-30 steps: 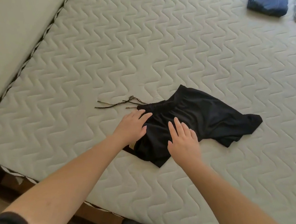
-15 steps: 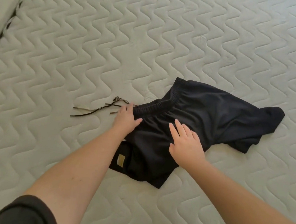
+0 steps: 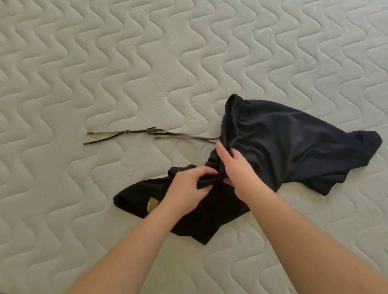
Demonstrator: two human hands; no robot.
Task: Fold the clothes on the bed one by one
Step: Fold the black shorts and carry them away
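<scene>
Gripping bunched black shorts (image 3: 290,142), both hands, on quilted wavy mattress (image 3: 77,64).

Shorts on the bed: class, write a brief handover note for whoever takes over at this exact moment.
Left hand: grips bunched fabric of the black shorts near the waistband.
Right hand: fingers curled into the same bunch, beside the left.
Shorts: crumpled on the mattress, drawstring trailing out to the left.
Done: nothing folded on this piece.
Left: spread the shorts flat, fold them, then do the other clothes.
</scene>
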